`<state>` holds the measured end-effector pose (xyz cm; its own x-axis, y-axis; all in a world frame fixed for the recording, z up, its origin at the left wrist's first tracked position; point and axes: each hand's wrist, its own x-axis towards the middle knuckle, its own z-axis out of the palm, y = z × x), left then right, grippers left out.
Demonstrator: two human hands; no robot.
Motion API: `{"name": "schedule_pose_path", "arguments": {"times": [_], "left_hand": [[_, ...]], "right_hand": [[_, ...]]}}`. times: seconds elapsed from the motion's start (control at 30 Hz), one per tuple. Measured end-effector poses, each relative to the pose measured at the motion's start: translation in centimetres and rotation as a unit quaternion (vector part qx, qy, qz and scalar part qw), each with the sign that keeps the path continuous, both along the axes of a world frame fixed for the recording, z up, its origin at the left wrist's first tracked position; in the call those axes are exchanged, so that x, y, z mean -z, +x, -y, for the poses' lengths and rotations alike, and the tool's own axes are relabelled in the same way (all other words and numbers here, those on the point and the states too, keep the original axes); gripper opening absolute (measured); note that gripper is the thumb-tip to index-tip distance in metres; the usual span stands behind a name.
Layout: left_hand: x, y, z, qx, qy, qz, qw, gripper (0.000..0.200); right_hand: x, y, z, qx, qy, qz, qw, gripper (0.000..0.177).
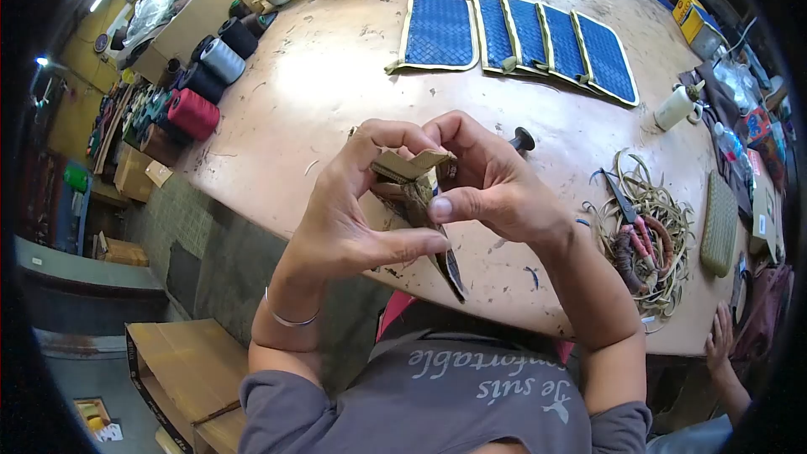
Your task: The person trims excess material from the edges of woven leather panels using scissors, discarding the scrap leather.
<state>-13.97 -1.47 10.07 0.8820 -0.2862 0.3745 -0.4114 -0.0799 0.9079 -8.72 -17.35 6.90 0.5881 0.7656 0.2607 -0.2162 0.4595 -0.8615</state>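
Note:
Both of my hands are raised over the near edge of the table, curled round a tan-edged piece [409,165] seen nearly edge-on. My left hand [345,193] has its fingers over the top and its thumb stretched along the lower side. With bent fingers at the upper corner and thumb pressed on its face, my right hand [496,189] grips the other side. A dark strip of the piece with a bluish face hangs down toward my shirt. Beyond my hands lie a blue woven panel [441,32] with cream binding and several overlapping blue panels [601,55].
Scissors [622,197] with wrapped handles rest on a heap of tan strips [672,231] at right. Near them are a white bottle [675,108] and another person's hand [720,338]. Thread cones [193,113] line the left edge; a cardboard box [189,361] stands below.

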Motion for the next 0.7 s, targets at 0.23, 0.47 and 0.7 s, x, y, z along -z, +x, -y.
{"name": "schedule_pose_path", "arguments": {"times": [0.23, 0.47, 0.7], "left_hand": [[-3.6, 3.9, -4.9, -0.093, 0.083, 0.165, 0.978, 0.054], [-2.5, 11.9, -6.8, -0.177, 0.618, 0.222, 0.734, 0.053], [5.7, 15.0, -11.0, -0.061, 0.701, -0.048, 0.709, 0.086]], "right_hand": [[-0.5, 1.4, 2.3, 0.125, 0.026, -0.096, 0.987, 0.034], [1.5, 1.0, 5.0, 0.15, -0.06, -0.103, 0.982, 0.022], [4.1, 0.9, 4.6, 0.095, -0.184, -0.071, 0.976, 0.019]]}}
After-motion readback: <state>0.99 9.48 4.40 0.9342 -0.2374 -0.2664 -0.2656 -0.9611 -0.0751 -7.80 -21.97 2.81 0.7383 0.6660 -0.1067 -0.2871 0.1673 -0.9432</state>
